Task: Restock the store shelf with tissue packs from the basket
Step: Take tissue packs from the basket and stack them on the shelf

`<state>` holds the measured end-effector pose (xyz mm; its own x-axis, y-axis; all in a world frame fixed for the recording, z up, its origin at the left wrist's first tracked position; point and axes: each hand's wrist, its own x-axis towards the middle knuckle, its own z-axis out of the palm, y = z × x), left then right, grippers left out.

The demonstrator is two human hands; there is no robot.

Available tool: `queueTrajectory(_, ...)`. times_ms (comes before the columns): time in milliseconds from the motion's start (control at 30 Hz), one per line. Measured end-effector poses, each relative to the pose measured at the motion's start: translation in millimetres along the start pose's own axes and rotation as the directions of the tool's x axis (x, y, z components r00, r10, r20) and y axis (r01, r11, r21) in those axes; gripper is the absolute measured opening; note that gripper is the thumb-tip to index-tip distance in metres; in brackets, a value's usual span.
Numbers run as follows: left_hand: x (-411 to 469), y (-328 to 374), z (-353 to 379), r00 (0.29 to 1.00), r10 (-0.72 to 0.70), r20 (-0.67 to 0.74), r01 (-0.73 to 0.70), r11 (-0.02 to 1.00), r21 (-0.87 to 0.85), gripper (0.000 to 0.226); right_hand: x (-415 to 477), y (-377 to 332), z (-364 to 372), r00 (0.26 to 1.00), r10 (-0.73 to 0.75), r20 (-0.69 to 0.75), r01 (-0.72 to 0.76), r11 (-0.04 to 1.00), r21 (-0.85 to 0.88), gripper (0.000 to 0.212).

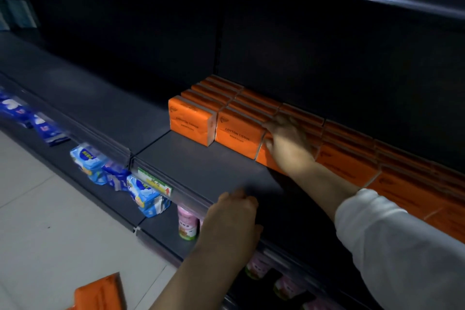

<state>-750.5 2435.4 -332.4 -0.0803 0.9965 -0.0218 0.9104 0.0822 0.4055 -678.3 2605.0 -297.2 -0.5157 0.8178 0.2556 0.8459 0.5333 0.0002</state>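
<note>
Tissue packs (234,131), orange, stand in rows far right on the shelf (201,158), the right hand (286,141) laid on a front one, blur hiding whether it grips, while the left hand (231,214) rests loosely bent and empty on the near edge.

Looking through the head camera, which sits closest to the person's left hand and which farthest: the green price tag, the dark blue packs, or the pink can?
Counting outward from the left hand:
1. pink can, just to its left and slightly lower.
2. green price tag, further left and higher.
3. dark blue packs, far left.
</note>
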Motion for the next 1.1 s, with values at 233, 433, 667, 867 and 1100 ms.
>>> queueTrajectory(233,1,2,-1,0.999,0.02,-0.045,-0.022,0.999,-0.033,0.038,-13,3,-4,0.999,-0.002,-0.047,0.006,0.996,0.092,0.043)
queueTrajectory(433,2,27,2,0.991,0.117,-0.063,-0.117,0.993,0.007,0.042,-139,52,-34,0.982,-0.034,-0.188,0.066,0.984,0.164,0.04)
queueTrajectory(667,-21,94,34,0.91,0.415,0.011,-0.415,0.907,0.067,0.035,-351,179,-90,0.896,0.428,-0.116,-0.405,0.896,0.181,0.036)
queueTrajectory(867,-59,178,54,0.819,0.569,-0.072,-0.556,0.819,0.142,0.027,-532,212,-110,0.729,0.681,-0.069,-0.664,0.728,0.171,0.033)
queueTrajectory(1100,-108,305,70,0.714,0.7,0.004,-0.7,0.714,0.0,0.037,-664,221,-98,0.5,0.866,0.015,-0.851,0.488,0.196,0.033)
